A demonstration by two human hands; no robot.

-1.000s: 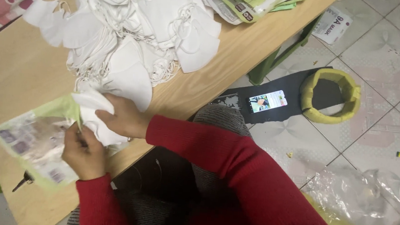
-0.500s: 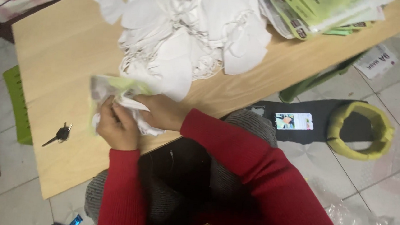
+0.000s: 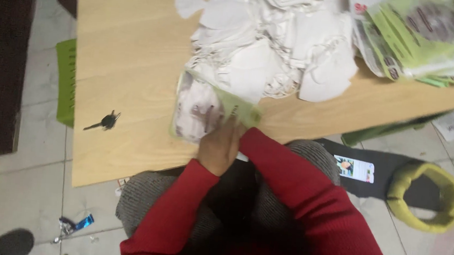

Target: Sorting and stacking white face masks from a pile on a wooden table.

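One green packet (image 3: 207,110) — left hand (image 3: 220,148) gripping

The whole view is smeared by motion, so the print on the green-and-white packet (image 3: 206,112) cannot be made out. The right hand lies hidden behind the left hand (image 3: 220,146), and whether either grips the packet cannot be told. The pile of white cloth pieces (image 3: 268,50) and the stack of green packets (image 3: 423,35) are cut off by the top edge. The small dark object (image 3: 103,121) on the worktop (image 3: 130,55) is too small to identify
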